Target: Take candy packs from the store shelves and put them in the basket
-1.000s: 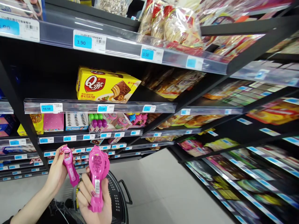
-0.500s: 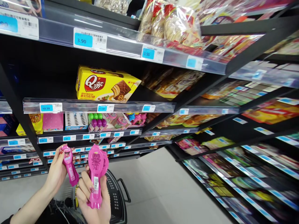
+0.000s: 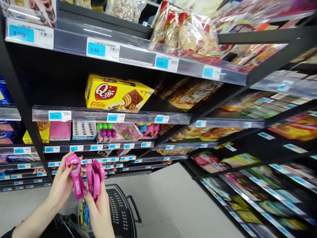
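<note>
Near one basket (image 3: 119,208), two hands (image 3: 59,186) (image 3: 100,208) hold three-plus pink items (image 3: 78,185) (image 3: 96,180).

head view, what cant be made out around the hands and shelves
All in the head view:
Printed faces of the pink packs in the right hand: turned edge-on.
Some contents of the black basket: hidden behind the right hand and wrist.
The basket's near end: cut off by the bottom edge.
Labels on the lower-right goods: blurred.
Lower price tags' fine print: too small.

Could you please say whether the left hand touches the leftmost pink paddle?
Touching: the head view shows the left hand gripping the leftmost pink paddle, thumb on its front.
</note>
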### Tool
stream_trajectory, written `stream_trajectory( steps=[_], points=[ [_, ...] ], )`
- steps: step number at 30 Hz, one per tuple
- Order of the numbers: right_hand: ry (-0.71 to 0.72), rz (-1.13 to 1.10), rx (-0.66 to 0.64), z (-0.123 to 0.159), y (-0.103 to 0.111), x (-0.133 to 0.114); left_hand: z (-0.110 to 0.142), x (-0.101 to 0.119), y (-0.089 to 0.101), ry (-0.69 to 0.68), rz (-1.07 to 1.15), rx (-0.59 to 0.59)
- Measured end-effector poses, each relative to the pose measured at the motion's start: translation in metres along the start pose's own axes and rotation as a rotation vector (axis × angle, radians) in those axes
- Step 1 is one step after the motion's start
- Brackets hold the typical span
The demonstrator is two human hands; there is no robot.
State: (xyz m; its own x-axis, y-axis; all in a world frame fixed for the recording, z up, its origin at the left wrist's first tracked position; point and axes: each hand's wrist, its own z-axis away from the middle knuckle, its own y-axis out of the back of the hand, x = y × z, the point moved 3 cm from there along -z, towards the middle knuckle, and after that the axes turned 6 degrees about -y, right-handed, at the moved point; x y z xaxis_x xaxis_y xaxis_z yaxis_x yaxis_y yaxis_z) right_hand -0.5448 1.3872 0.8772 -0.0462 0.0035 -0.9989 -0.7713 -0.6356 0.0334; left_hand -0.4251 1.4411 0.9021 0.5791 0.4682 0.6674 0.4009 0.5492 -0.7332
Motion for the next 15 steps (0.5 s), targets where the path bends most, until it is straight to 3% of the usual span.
stream_trajectory(
  steps=[2,5,15],
  points=[
    [0.033,0.278,0.075,-0.002,-0.003,0.002,0.003,0.000,-0.002,-0.013,0.007,-0.003],
    [0.103,0.487,0.052,-0.006,-0.013,0.006,0.008,-0.003,-0.004,0.007,0.014,0.005],
    [0.198,0.553,0.026,-0.013,-0.011,0.002,0.009,-0.010,-0.002,0.055,0.095,0.083]
  ],
)
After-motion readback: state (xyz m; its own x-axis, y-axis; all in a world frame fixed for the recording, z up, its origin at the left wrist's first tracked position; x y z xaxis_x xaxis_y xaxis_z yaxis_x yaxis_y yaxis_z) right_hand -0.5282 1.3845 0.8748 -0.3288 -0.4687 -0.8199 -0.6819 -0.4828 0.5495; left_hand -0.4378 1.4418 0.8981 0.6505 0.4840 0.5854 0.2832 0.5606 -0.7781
